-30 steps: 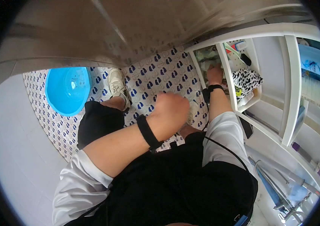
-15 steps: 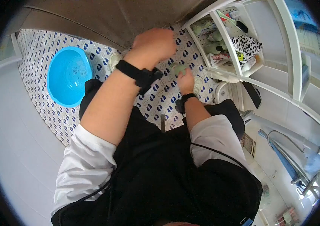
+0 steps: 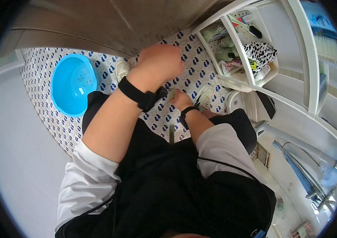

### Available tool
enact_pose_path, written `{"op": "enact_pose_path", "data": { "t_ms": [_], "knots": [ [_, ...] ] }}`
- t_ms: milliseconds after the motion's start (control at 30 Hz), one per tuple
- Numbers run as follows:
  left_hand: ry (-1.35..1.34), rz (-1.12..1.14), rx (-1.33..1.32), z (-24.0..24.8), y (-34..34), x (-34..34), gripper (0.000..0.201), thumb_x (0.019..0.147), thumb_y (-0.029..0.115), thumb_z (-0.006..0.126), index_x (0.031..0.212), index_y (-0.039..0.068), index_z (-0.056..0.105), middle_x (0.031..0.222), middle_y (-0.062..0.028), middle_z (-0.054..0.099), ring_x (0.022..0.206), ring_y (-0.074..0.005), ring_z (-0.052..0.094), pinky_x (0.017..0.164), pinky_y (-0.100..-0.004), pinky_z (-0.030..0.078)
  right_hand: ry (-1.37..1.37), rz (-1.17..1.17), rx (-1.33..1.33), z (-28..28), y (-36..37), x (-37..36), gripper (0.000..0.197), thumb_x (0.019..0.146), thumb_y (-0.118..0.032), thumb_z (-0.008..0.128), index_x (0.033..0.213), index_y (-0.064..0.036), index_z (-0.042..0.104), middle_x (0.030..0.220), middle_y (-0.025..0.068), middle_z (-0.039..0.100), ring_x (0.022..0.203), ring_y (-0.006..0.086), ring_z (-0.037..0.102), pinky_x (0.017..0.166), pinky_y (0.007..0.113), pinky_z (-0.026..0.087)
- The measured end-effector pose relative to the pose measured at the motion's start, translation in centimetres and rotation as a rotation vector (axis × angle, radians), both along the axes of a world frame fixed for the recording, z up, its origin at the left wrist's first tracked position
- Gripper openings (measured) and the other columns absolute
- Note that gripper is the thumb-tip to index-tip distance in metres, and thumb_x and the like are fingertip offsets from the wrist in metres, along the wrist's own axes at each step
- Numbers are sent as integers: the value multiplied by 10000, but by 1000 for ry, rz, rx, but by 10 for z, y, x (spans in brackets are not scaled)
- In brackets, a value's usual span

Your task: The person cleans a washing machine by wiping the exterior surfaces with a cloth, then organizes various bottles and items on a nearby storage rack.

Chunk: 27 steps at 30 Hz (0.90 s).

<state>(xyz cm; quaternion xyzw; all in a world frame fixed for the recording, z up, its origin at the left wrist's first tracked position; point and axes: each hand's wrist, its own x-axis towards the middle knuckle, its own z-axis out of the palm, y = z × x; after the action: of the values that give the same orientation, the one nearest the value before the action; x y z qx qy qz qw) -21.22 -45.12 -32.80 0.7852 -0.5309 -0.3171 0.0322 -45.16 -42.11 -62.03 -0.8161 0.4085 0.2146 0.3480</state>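
My left hand [image 3: 158,63] is curled into a fist just in front of the brown panel [image 3: 97,23], with a black band on its wrist. Whatever its fingers may hold is hidden from view. Lower and to the right, my right hand [image 3: 182,100] pinches a small pale-green object [image 3: 171,94], whose kind I cannot make out. That object sits close beside the black device [image 3: 152,100] on my left wrist, which partly covers it. Both hands are above the patterned floor [image 3: 192,59].
A light-blue plastic basin [image 3: 75,85] stands on the floor at the left. To the right, a white shelf unit [image 3: 238,43] holds several toiletries. A chrome tap with a hose [image 3: 315,178] is at the lower right. My white shoes [image 3: 205,97] flank the hands.
My right hand has moved left and down with the pale-green object, closer to my left wrist. My left fist appears slightly lower, and the whole view has shifted a little.
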Motion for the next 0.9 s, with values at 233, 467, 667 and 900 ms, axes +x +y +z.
{"op": "enact_pose_path", "data": {
  "t_ms": [233, 467, 667, 900],
  "knots": [
    [41, -71, -142, -1, -16, -30, 292, 904, 313, 663, 1017, 49, 711, 982, -184, 730, 960, -396, 705, 806, -512, 578, 90, -526, -286, -4, -194, -37, 531, 943, -447, 585, 1215, 6, 649, 1157, 277, 709, 1081, 452, 675, 954, 502, 523],
    [-8, -80, -140, -12, 3, -24, 251, 908, 271, 655, 961, 31, 703, 886, -167, 709, 860, -377, 710, 750, -501, 582, 216, -687, -562, 21, -303, -35, 638, 972, -516, 479, 1324, -3, 625, 1295, 260, 673, 1238, 446, 616, 1081, 496, 456],
    [32, -68, -180, -7, 1, -25, 241, 893, 260, 674, 922, 23, 707, 875, -176, 706, 842, -368, 714, 725, -482, 583, 217, -505, -714, -3, -307, -46, 563, 990, -490, 498, 1283, -21, 602, 1243, 308, 673, 1173, 493, 638, 1046, 587, 448],
    [52, -78, -301, -2, 3, -25, 236, 891, 257, 678, 948, 30, 709, 884, -179, 707, 853, -378, 711, 722, -488, 579, 111, -443, -807, 61, -266, -7, 538, 980, -423, 598, 1323, -11, 565, 1236, 316, 662, 1074, 465, 677, 922, 537, 550]
  ]
}}
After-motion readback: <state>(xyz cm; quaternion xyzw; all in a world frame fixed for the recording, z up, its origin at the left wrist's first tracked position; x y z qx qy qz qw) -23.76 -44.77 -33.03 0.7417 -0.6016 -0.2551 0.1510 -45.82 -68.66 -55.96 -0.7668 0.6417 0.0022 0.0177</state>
